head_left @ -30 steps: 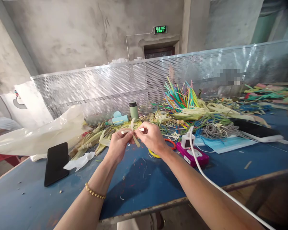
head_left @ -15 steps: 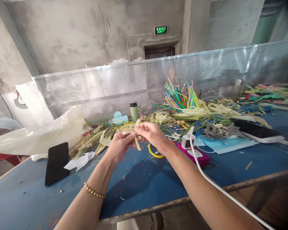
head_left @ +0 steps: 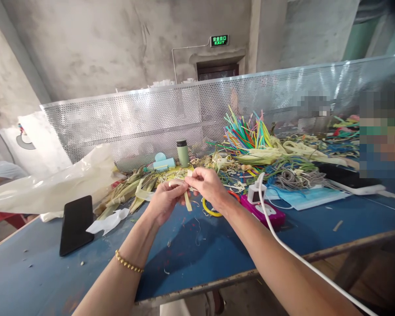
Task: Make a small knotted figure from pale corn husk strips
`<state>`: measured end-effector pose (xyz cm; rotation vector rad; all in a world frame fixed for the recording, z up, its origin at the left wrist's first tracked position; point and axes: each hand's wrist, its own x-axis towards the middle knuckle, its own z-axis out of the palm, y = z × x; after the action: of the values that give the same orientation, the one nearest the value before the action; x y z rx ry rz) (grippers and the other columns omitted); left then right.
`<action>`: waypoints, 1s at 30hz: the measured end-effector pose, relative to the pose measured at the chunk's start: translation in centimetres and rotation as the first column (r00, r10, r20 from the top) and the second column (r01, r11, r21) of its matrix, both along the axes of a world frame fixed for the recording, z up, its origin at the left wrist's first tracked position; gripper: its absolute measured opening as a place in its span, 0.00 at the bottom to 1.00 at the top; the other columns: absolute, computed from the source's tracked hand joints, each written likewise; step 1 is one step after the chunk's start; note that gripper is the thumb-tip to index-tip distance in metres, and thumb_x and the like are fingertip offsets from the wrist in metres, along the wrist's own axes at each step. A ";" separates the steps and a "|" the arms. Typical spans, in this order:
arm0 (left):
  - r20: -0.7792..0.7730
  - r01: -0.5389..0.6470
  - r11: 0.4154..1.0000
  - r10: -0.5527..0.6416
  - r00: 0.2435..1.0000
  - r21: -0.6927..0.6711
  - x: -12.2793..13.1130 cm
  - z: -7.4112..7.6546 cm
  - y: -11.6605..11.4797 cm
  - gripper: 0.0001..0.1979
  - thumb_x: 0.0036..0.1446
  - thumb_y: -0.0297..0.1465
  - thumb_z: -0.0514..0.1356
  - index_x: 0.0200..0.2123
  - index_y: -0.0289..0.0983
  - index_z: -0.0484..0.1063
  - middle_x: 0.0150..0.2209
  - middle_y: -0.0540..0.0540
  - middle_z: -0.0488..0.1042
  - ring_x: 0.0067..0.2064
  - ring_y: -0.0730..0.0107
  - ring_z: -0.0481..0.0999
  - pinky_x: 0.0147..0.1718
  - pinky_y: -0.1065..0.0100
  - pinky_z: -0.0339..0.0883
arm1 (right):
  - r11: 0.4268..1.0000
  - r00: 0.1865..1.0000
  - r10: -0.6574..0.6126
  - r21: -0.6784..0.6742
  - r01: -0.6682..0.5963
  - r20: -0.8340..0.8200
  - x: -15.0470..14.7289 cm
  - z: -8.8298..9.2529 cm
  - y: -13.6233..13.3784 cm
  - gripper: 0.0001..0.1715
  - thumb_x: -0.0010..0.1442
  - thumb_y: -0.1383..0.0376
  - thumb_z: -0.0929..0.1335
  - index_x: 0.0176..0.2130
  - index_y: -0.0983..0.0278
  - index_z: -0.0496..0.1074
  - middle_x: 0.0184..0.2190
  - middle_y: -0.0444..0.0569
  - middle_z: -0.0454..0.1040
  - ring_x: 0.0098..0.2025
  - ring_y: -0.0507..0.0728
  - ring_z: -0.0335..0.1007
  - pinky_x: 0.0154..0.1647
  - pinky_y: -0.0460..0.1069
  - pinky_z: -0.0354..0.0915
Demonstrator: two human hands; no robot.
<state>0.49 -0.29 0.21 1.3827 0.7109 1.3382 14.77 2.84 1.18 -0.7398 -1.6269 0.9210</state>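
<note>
L hand (head_left: 164, 201) pinches strip (head_left: 188, 202); R hand (head_left: 209, 187) too

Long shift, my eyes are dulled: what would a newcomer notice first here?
Probably the bright multicoloured sticks, fanning up at the back of the blue table, before the perforated metal screen. Next, near the centre, the left hand and right hand, holding pale strips between them. The green-lettered EXIT sign glows on the wall above the screen.

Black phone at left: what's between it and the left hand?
In the head view, a crumpled white scrap lies nearest the black phone, then blue tabletop toward the left hand; dry husks lie along the far side.
</note>
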 end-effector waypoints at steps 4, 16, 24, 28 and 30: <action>0.045 -0.044 0.999 0.045 0.998 -0.032 0.1 0.0 -0.1 0.07 0.44 0.30 0.69 0.25 0.31 0.76 0.22 0.46 0.74 0.23 0.74 0.70 0.24 0.70 0.62 | 0.996 0.999 -0.014 -0.083 0.010 -0.046 -0.4 0.0 -0.3 0.12 0.51 0.64 0.69 0.21 0.64 0.63 0.14 0.39 0.63 0.16 0.48 0.60 0.17 0.44 0.57; -0.025 0.027 1.000 -0.027 0.999 -0.014 -0.5 -0.7 0.5 0.08 0.49 0.32 0.67 0.26 0.31 0.77 0.26 0.43 0.76 0.24 0.73 0.71 0.27 0.69 0.63 | 0.995 0.999 -0.004 -0.104 -0.002 -0.052 -0.4 -0.1 -0.3 0.11 0.50 0.65 0.69 0.21 0.65 0.65 0.14 0.41 0.65 0.15 0.48 0.60 0.17 0.44 0.57; -0.039 0.084 0.995 -0.086 0.996 -0.047 -1.1 0.2 0.1 0.10 0.48 0.31 0.68 0.33 0.30 0.79 0.29 0.43 0.76 0.27 0.75 0.69 0.29 0.70 0.62 | 0.997 0.998 -0.055 -0.060 0.053 -0.035 0.4 0.0 0.8 0.15 0.51 0.59 0.70 0.22 0.65 0.65 0.15 0.40 0.65 0.15 0.48 0.58 0.17 0.45 0.56; -0.044 0.011 0.999 -0.014 0.999 -0.048 -1.0 0.1 0.3 0.09 0.46 0.31 0.69 0.29 0.30 0.78 0.27 0.45 0.74 0.25 0.78 0.67 0.26 0.71 0.59 | 0.999 0.996 -0.033 0.031 0.031 0.077 0.4 -0.1 0.6 0.18 0.53 0.55 0.70 0.23 0.64 0.65 0.16 0.41 0.65 0.18 0.49 0.61 0.20 0.45 0.57; -0.058 -0.051 0.998 0.050 0.997 -0.021 -1.0 -0.2 0.6 0.09 0.44 0.31 0.69 0.27 0.31 0.76 0.25 0.48 0.72 0.23 0.79 0.66 0.25 0.72 0.57 | 0.993 0.982 -0.068 0.111 0.049 0.174 0.4 -0.2 0.7 0.17 0.51 0.57 0.72 0.22 0.64 0.65 0.17 0.41 0.65 0.19 0.49 0.62 0.21 0.45 0.56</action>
<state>-0.49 0.34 0.03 1.3978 0.8017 1.3300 15.15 3.50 0.99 -0.8099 -1.7854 0.7364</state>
